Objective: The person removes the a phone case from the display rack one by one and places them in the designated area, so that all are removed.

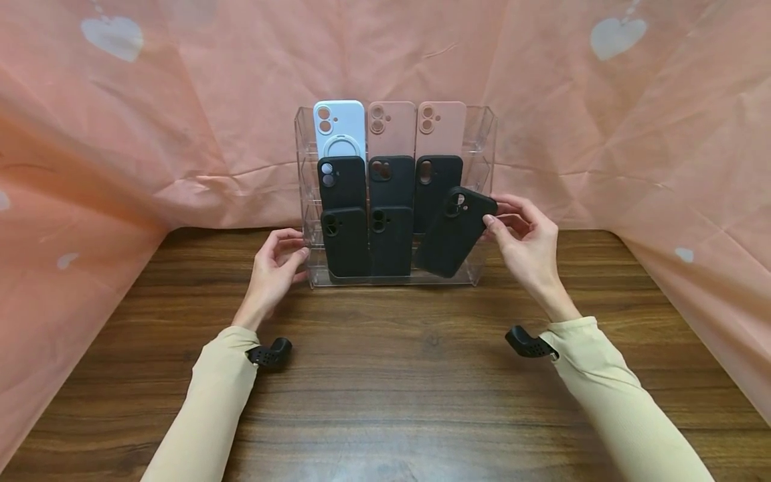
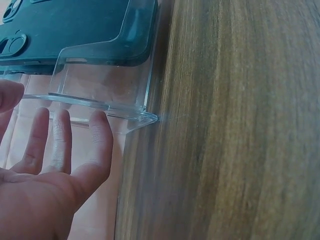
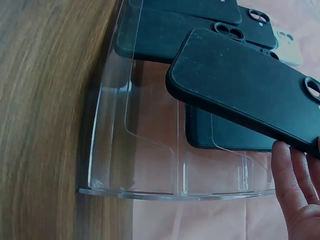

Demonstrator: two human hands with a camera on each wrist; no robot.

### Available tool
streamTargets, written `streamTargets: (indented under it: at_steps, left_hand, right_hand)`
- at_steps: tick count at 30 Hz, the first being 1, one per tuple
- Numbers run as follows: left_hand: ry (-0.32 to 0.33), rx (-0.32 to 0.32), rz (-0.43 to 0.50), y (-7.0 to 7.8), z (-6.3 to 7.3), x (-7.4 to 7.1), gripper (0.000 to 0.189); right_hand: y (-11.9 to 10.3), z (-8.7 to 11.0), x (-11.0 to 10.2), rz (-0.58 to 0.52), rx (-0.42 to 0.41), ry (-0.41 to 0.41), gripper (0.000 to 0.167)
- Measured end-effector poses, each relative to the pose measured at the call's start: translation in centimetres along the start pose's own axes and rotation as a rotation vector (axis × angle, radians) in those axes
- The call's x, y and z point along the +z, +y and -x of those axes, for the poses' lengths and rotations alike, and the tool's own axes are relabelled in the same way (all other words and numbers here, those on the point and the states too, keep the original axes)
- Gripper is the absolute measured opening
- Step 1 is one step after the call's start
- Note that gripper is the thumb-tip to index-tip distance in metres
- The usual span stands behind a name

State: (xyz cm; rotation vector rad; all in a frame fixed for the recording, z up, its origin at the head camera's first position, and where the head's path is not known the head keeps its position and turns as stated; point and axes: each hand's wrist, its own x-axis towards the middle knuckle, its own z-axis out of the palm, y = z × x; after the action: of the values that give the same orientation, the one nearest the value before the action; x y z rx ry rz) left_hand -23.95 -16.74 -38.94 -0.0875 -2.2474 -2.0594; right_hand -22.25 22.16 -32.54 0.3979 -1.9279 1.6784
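Note:
My right hand (image 1: 530, 241) pinches the upper right edge of a black phone case (image 1: 454, 234), thumb on its back and fingers behind. This case leans to the right at the front of a clear acrylic stand (image 1: 394, 281). In the right wrist view, the held case (image 3: 240, 85) sits slantwise over the stand's front tier, and its lower end is apart from the front lip. My left hand (image 1: 274, 268) is at the stand's left side. In the left wrist view, its loosely bent fingertips touch or nearly touch the clear side panel (image 2: 100, 85).
Two black cases, the left one (image 1: 346, 244) among them, stand in the front tier. Three more, including a middle one (image 1: 391, 184), fill the tier behind. A white case (image 1: 340, 124) with a ring and two pink cases stand at the back. Pink cloth (image 1: 241, 100) surrounds the wooden table (image 1: 385, 375).

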Motion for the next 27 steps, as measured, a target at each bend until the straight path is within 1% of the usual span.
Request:
streamTargets:
  at_steps: [5, 17, 27]
  left_hand:
    - [-0.005, -0.005, 0.004, -0.2, 0.1, 0.1, 0.034]
    - [-0.001, 0.007, 0.008, 0.0, 0.1, 0.0, 0.034]
    - [-0.01, 0.008, 0.002, 0.0, -0.1, -0.2, 0.033]
  right_hand:
    - [0.0, 0.6, 0.1, -0.049, 0.021, -0.015, 0.036]
    - [0.1, 1.5, 0.4, -0.083, 0.043, -0.078, 0.036]
    - [0.0, 2.4, 1.2, -0.11, 0.12, -0.154, 0.037]
